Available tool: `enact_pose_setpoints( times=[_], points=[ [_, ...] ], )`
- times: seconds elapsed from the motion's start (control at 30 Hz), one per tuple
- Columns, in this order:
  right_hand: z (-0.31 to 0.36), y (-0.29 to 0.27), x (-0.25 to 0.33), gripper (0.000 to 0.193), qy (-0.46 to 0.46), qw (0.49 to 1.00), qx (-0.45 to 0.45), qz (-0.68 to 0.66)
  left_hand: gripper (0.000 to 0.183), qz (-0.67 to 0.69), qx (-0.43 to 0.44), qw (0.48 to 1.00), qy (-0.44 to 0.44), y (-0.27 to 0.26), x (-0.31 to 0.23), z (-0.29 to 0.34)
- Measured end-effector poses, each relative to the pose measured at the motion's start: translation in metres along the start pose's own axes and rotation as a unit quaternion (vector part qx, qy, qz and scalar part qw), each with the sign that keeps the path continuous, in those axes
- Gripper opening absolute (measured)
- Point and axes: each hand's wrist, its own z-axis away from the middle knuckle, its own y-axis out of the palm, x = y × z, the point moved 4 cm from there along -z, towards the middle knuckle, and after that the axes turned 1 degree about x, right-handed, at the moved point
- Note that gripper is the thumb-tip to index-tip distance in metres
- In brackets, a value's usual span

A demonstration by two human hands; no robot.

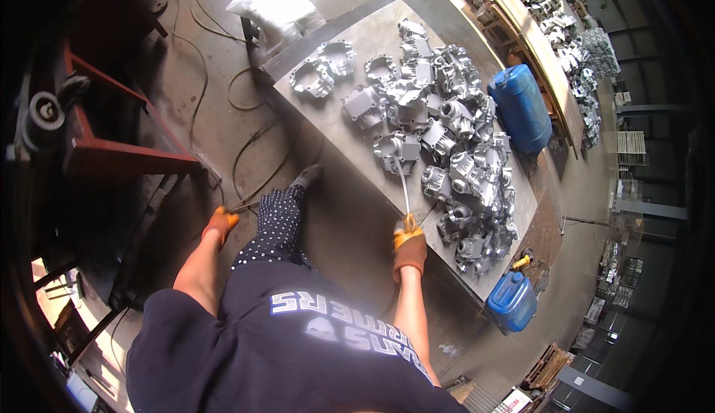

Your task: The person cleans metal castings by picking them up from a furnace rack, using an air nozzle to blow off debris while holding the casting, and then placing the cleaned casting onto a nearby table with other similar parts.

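My right hand (409,243), in an orange-and-brown work glove, is closed at the near edge of the metal table. From it a thin, slightly bent metal rod (404,183) reaches to a grey metal casting (396,150) with a round opening. The rod's far end is at or over that casting; contact is not clear. My left hand (222,223), gloved in orange, hangs low to the left of the table with its fingers curled. A dark hose (244,206) passes beside it, and whether the fingers hold it is hidden.
Many similar castings (463,167) are heaped across the metal table (335,137). Blue plastic jugs (521,107) stand at its right side and near corner. A red metal frame (134,152) is at left. Cables (197,78) lie on the floor. A white sack (274,7) sits beyond the table's corner.
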Motion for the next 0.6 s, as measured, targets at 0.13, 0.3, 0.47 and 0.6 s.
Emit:
enact_pose_setpoints(
  times=[0.13, 0.3, 0.47, 0.6],
  points=[
    [0.032, 0.042, -0.016, 0.034, -0.032, 0.978, 0.133, -0.158, 0.036, -0.077, -0.018, 0.995, -0.065, -0.04, 0.089, 0.09],
    [0.044, 0.041, 0.07, 0.033, -0.151, 0.93, 0.166, -0.291, 0.035, -0.017, -0.056, 0.997, -0.057, -0.072, 0.152, 0.139],
    [0.11, 0.047, 0.089, 0.061, -0.357, 0.886, 0.237, 0.176, 0.037, 0.109, -0.116, 0.987, -0.015, -0.114, 0.098, 0.223],
    [0.162, 0.076, 0.061, 0.051, -0.344, 0.885, 0.301, 0.09, 0.04, 0.113, -0.316, 0.942, 0.019, -0.175, 0.132, 0.215]
  ],
)
